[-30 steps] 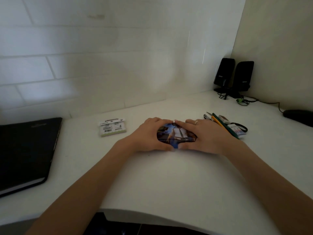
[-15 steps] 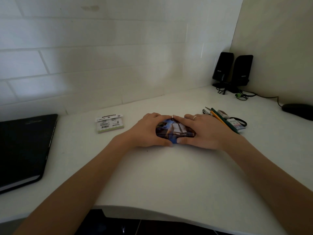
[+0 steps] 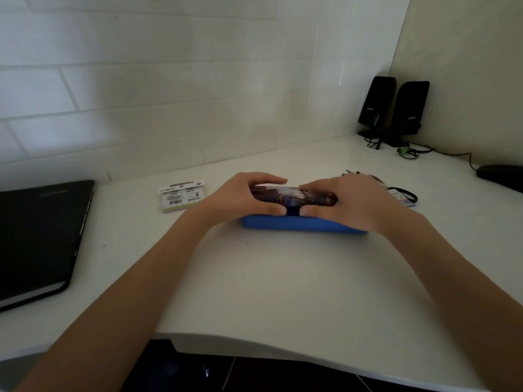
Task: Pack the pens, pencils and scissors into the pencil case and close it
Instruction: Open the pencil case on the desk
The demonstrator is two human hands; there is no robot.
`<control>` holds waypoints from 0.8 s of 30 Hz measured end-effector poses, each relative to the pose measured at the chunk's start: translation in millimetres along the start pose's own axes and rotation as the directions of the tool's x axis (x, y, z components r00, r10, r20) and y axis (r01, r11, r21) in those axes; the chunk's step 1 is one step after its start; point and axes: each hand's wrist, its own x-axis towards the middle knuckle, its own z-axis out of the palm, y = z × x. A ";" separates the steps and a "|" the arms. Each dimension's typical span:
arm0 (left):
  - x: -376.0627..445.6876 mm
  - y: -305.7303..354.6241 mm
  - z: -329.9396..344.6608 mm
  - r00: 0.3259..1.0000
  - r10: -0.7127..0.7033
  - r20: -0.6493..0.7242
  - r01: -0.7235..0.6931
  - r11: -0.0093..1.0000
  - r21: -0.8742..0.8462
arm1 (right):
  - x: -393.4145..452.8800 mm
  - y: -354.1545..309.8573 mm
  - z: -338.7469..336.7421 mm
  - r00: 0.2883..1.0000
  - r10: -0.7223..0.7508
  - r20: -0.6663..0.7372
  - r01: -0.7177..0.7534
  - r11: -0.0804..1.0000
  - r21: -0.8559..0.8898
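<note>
The curved front edge of the white desk (image 3: 283, 278) runs nearest the camera, with a dark floor showing below it. Both forearms reach forward over a broad bare stretch of desktop between that edge and the pencil case (image 3: 302, 223), leaving free room in front and to either side of the arms.

The pencil case lies at mid-desk, its long side across the view. Its blue base sits flat on the surface, and a lid with a dark printed picture is tilted up from the near side. The left hand (image 3: 243, 199) grips the left part of the lid, fingers curled over the top edge and thumb pressed on the front. The right hand (image 3: 353, 202) grips the right part the same way, its thumb close beside the left thumb near a small blue clasp. How far the lid is raised, and what lies inside, is hidden by the hands and the lid.

Just behind the right hand, pens (image 3: 356, 174) show only as a few dark tips; the rest is covered by the hand. A black loop and a bit of printed packaging poke out to the right, too blurred to identify.

Left of the case, apart from it, lies a small labelled packet (image 3: 182, 195). A black laptop (image 3: 36, 239) lies closed at the left, cut off by the frame. At the far right corner stand two black speakers (image 3: 393, 108) with tangled cables, and a dark mouse (image 3: 501, 176) near the right edge.
</note>
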 end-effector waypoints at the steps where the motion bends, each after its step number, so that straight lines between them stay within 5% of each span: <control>1: -1.6 0.8 -3.4 1.000 0.004 -0.006 -0.004 0.998 -0.060 | -2.2 0.6 -2.3 0.999 0.031 -0.038 -0.030 0.999 0.017; 4: -1.5 -2.6 -6.5 0.994 -0.018 -0.110 -0.005 0.978 -0.210 | -9.3 5.6 -4.5 0.967 0.070 -0.246 -0.040 0.991 0.125; 9: 9.5 -14.0 -4.6 0.906 -0.294 -0.306 0.099 0.848 -0.520 | -9.1 9.3 5.9 0.761 -0.064 -0.645 0.082 0.997 -0.002; 11: 12.2 -20.4 -2.5 0.878 -0.338 -0.338 0.117 0.837 -0.534 | -10.2 -1.3 4.6 0.786 -0.130 -0.604 0.173 0.985 0.013; 13: 13.3 -24.5 0.0 0.854 -0.372 -0.365 0.133 0.833 -0.537 | -12.9 -15.1 4.8 0.882 -0.200 -0.427 0.273 0.955 0.117; 17: 18.4 -30.9 2.0 0.827 -0.372 -0.421 0.172 0.881 -0.441 | -14.1 -34.8 18.4 0.973 -0.179 -0.148 0.209 0.951 0.226; 21: 19.7 -33.8 3.7 0.761 -0.368 -0.535 0.264 0.928 -0.263 | -13.8 -42.9 20.9 0.992 -0.095 -0.084 0.117 0.943 0.312; 24: 17.6 -33.9 5.9 0.781 -0.295 -0.551 0.259 0.955 -0.143 | -14.2 -46.1 22.2 0.993 -0.064 -0.102 0.095 0.937 0.335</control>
